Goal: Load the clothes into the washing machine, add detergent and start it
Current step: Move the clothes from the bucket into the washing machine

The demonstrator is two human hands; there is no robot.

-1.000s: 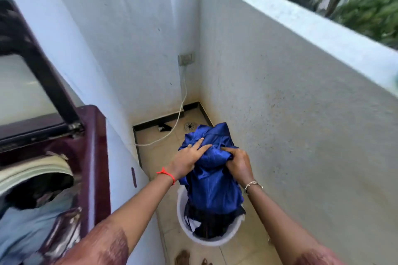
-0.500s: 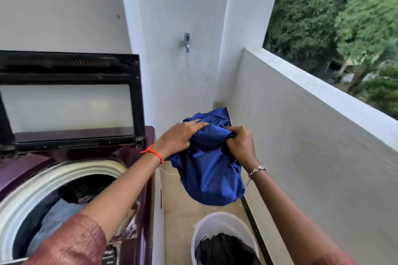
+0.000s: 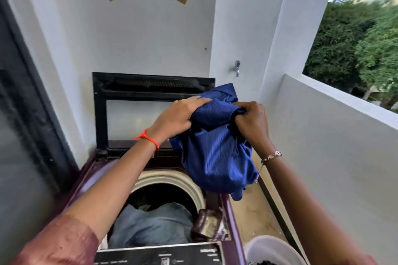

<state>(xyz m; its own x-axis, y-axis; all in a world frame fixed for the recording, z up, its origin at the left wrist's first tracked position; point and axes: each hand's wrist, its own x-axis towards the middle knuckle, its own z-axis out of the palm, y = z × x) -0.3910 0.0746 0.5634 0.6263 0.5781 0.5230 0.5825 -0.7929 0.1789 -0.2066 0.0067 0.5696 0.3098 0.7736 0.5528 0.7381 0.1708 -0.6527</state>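
A glossy, crinkled blue garment (image 3: 215, 146) is held bunched above the right rim of the maroon top-loading washing machine (image 3: 90, 176), whose round drum contains pale blue cloth (image 3: 155, 226). Since half a second ago, it has been carried leftward from above the white bucket (image 3: 271, 247). The left hand (image 3: 176, 117) and right hand (image 3: 252, 119) are both clenched on its top.

Sheeny, finely ribbed blue cloth (image 3: 215, 146); glossy maroon washer top (image 3: 231, 211); matt white wall (image 3: 155, 38).
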